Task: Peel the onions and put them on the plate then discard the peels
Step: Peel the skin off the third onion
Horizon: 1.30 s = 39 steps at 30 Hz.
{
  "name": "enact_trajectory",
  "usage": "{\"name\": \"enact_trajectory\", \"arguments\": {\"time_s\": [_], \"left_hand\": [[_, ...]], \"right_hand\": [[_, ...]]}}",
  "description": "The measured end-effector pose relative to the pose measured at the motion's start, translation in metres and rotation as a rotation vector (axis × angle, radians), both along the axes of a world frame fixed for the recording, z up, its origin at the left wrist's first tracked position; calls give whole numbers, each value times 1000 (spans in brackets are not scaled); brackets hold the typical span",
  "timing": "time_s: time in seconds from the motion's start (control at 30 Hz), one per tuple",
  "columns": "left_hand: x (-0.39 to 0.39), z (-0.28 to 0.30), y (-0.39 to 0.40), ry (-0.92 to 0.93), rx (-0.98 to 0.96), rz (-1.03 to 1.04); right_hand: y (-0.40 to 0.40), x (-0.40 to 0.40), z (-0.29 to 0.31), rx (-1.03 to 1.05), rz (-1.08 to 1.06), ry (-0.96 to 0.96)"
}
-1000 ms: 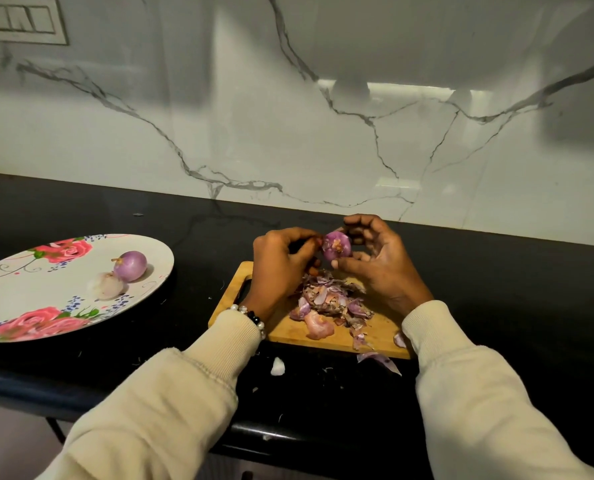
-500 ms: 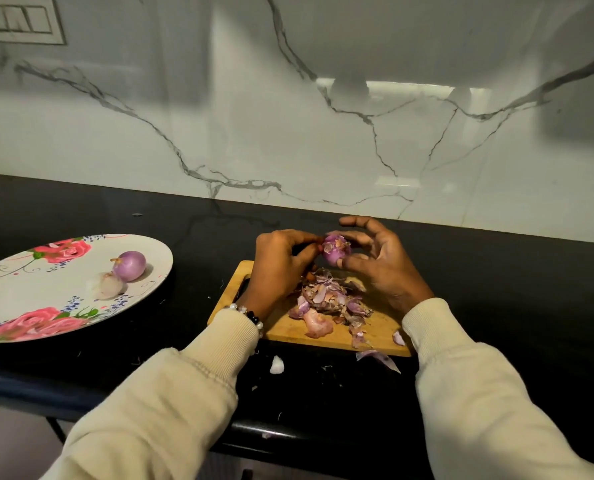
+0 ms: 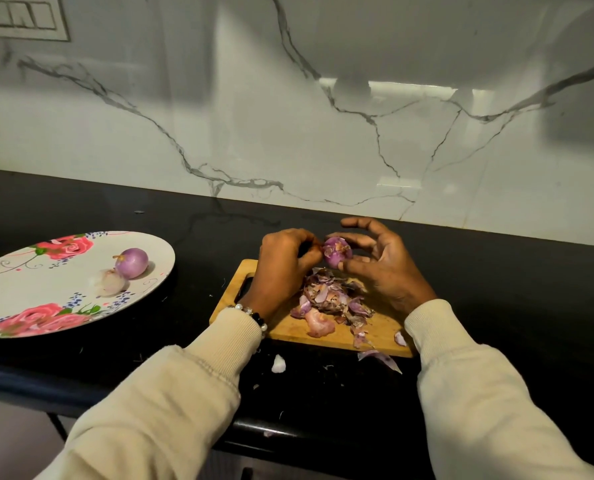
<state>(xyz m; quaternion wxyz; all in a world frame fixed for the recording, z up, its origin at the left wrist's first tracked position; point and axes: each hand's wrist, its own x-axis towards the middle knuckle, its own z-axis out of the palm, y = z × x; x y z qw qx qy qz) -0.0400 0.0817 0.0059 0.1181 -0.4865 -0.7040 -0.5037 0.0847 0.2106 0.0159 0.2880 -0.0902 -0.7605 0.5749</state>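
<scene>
Desk: one, black; peel scraps already lie past the board's near edge, and more could scatter from the heap.
Plate: one, flowered, holding two peeled onions, well apart from the board.
Board: one, wooden, carrying one heap of peels.
Hands: two. Right hand pinches the third onion above the board; the slick bulb could slip. Left hand, grip curled, picks at its skin.
</scene>
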Motion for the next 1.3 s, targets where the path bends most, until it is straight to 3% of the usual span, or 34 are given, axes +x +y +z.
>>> {"name": "enact_trajectory", "arguments": {"time_s": [0.23, 0.43, 0.53, 0.73, 1.0, 1.3], "left_hand": [[4, -1, 1, -49, -49, 26], [10, 0, 2, -481, 79, -125], [9, 1, 2, -594, 116, -193], [10, 4, -1, -548, 113, -216], [7, 3, -4, -211, -58, -150], [12, -2, -3, -327, 33, -104]], "right_hand": [[-2, 0, 1, -4, 28, 9], [-2, 2, 4, -89, 28, 78], [1, 2, 4, -98, 55, 87], [6, 5, 3, -21, 79, 77], [8, 6, 0, 52, 59, 3], [-1, 1, 1, 101, -3, 4]]}}
